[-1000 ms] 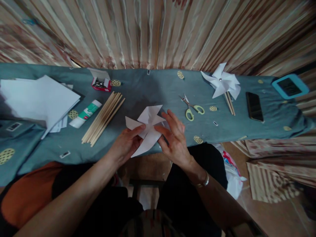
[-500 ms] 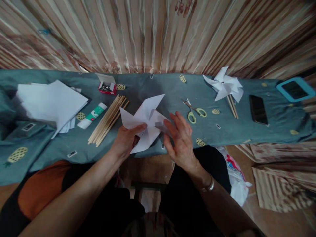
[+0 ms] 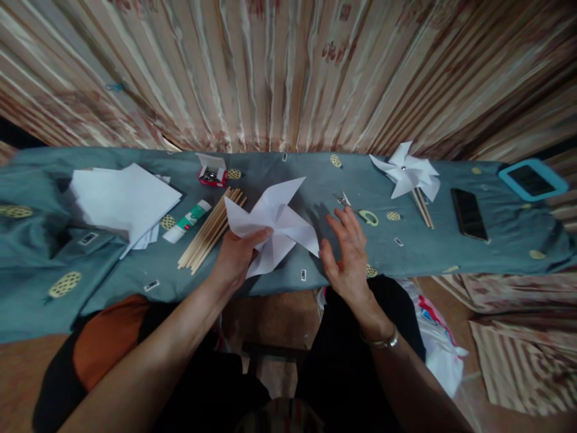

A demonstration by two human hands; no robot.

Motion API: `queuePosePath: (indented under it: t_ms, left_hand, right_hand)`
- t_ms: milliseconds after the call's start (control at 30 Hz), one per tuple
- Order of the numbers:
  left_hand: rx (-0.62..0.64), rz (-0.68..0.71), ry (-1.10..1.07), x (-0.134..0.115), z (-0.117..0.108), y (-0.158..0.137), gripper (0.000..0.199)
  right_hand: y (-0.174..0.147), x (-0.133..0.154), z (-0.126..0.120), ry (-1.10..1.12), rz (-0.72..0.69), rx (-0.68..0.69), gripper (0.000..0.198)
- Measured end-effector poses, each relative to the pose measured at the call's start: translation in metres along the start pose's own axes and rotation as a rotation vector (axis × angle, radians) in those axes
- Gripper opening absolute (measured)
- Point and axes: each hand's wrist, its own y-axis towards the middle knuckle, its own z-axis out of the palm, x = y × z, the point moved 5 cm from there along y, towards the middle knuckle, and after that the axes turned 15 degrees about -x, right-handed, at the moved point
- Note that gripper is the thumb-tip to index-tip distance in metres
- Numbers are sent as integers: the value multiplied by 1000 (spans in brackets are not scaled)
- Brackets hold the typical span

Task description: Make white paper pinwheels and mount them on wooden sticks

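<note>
A white paper pinwheel (image 3: 282, 219) is in my left hand (image 3: 237, 258), the thumb pressed on its centre and the other fingers hidden underneath. Just right of the pinwheel, my right hand (image 3: 347, 255) has its fingers spread with nothing in them. Scissors (image 3: 367, 216) with green handles lie beyond my right fingertips, partly covered by them. To the left of the pinwheel is a bundle of thin wooden sticks (image 3: 211, 231), with a glue stick (image 3: 187, 221) beside it.
A small red box (image 3: 211, 174) of metal pins stands open at the back. White paper sheets (image 3: 126, 198) are stacked at the left. On the right lie a pinwheel on sticks (image 3: 408, 171), a black phone (image 3: 469, 213) and a blue-framed tablet (image 3: 533, 180). A curtain (image 3: 270, 78) hangs behind the cloth-covered table.
My right hand has moved off the pinwheel's right blade to the right, its fingers now apart from the paper. My left hand still holds the pinwheel. The view has shifted slightly.
</note>
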Motion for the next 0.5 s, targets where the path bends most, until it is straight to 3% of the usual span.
queuePosePath:
  t_ms: [233,433,500]
  left_hand:
    - [29,46,48,0,-2,0,34]
    - [56,77,20,-6,1,-9,24]
    - [45,91,-22,-13,-2,-8,26]
  right_hand:
    - [-3,-28,5,166,384,-38,39]
    - [-8,-56,18,479,845,-88,30]
    - [-5,-60,22,520,917,-77,31]
